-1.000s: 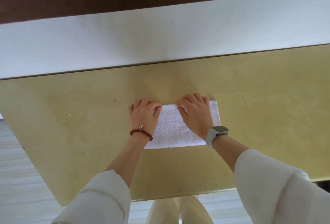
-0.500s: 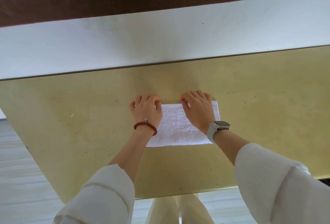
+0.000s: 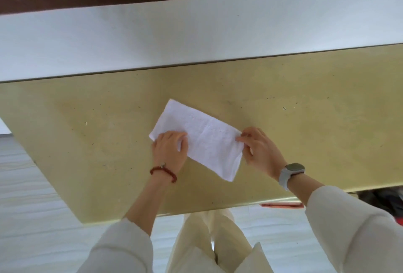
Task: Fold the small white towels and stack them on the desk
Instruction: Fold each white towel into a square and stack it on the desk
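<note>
White folded towel point(image 3: 197, 137) askew on yellow desk point(image 3: 305, 131) — left hand point(image 3: 171, 150) curled gripping its corner, right hand point(image 3: 260, 149) pinching its edge

Bare yellow desk top point(image 3: 305, 133) all round the gripped folded white towel point(image 3: 202, 135); white wall point(image 3: 196, 37) close beyond.
</note>
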A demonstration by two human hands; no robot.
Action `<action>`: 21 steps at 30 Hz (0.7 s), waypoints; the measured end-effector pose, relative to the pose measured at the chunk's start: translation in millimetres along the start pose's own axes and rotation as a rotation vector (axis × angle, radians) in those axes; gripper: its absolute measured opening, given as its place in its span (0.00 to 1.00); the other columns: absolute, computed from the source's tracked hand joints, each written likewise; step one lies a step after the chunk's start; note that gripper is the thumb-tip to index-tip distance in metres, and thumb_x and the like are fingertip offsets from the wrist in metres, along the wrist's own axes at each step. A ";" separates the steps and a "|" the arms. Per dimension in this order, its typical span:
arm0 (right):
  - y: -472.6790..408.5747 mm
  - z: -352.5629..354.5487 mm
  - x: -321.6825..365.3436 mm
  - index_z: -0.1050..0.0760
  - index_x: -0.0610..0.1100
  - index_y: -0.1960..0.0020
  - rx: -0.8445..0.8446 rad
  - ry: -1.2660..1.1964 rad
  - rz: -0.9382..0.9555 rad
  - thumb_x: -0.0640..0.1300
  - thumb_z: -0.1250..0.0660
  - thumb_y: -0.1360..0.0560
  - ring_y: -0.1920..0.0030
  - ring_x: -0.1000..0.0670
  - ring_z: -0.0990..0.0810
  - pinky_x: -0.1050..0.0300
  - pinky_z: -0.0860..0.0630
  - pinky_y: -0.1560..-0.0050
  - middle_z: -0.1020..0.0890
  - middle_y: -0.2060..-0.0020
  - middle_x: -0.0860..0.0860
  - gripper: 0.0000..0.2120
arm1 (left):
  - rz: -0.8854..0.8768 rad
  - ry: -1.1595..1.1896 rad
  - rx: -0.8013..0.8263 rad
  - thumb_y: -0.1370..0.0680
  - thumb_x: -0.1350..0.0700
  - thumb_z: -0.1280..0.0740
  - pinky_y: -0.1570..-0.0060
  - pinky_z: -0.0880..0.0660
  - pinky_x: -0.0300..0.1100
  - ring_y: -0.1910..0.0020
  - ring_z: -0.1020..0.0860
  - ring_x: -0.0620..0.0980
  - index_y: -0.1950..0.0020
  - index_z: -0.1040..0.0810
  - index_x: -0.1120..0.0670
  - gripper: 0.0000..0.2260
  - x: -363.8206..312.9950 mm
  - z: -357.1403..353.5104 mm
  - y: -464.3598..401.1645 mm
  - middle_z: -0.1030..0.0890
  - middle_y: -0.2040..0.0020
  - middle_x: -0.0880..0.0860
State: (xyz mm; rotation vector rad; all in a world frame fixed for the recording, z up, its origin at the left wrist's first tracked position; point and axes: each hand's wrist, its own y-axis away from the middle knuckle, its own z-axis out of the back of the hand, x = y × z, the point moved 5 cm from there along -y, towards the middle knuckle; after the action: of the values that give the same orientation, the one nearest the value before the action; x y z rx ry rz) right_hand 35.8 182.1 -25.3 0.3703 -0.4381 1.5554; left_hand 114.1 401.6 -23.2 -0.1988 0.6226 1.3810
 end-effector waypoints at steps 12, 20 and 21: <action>21.3 -24.9 43.2 0.24 0.44 0.55 0.167 0.202 0.541 0.34 0.35 0.35 0.64 0.44 0.24 0.56 0.28 0.71 0.28 0.52 0.47 0.11 | -0.244 -0.115 -0.058 0.29 0.55 0.35 0.47 0.30 0.47 0.49 0.23 0.57 0.52 0.20 0.55 0.09 6.4 0.3 40.5 0.20 0.51 0.54; 16.4 -23.1 45.3 0.24 0.37 0.60 0.183 0.200 0.601 0.28 0.39 0.37 0.67 0.44 0.25 0.57 0.28 0.75 0.22 0.61 0.44 0.09 | -0.312 -0.024 -0.033 0.29 0.54 0.40 0.51 0.37 0.36 0.53 0.32 0.47 0.64 0.23 0.54 0.08 15.7 -29.6 78.5 0.21 0.56 0.51; 17.7 -22.9 46.4 0.24 0.36 0.60 0.177 0.210 0.605 0.27 0.35 0.38 0.67 0.43 0.25 0.56 0.28 0.74 0.22 0.61 0.43 0.10 | -0.328 -0.033 -0.044 0.29 0.54 0.40 0.51 0.35 0.36 0.53 0.32 0.47 0.64 0.23 0.54 0.09 15.2 -28.2 79.3 0.21 0.56 0.52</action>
State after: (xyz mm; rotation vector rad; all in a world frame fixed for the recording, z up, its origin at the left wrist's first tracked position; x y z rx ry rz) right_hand 17.4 233.6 -23.3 0.2122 -0.2565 2.2074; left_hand 31.0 417.0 -36.7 -0.2989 0.5068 1.0791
